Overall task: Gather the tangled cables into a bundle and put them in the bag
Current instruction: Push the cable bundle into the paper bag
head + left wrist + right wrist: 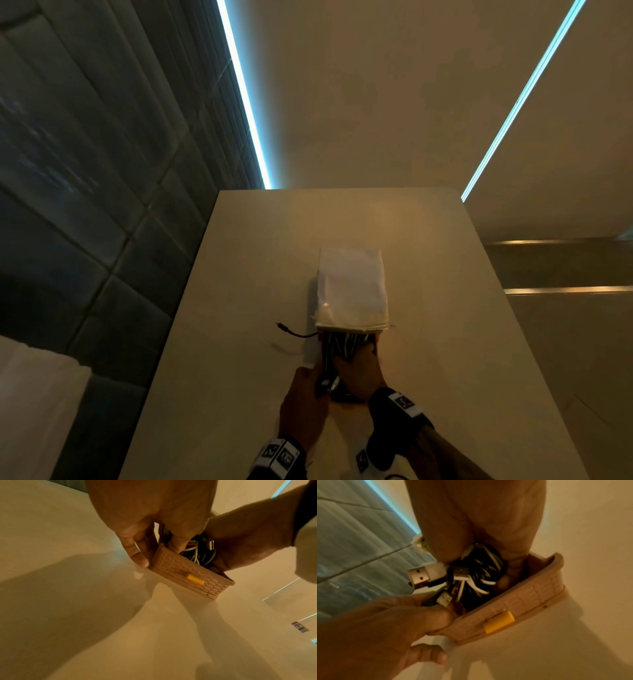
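Observation:
The white bag [352, 287] lies flat on the table with its mouth toward me. At that mouth the wrist views show a beige brick-patterned wall [188, 574] with a yellow clasp [195, 579]. My right hand [359, 366] grips the bundle of black and white cables [479, 574] and holds it inside that wall; USB plugs [419, 574] stick out to the left. My left hand [308, 387] pinches the left end of the beige wall [522, 599]. One black cable end [291, 330] trails out on the table, left of the mouth.
The pale table [445, 274] stretches ahead and to the right. A dark padded wall [85, 171] rises beyond its left edge, with a lit strip [246, 102] beside it. A thin white strand [284, 349] lies left of the cables.

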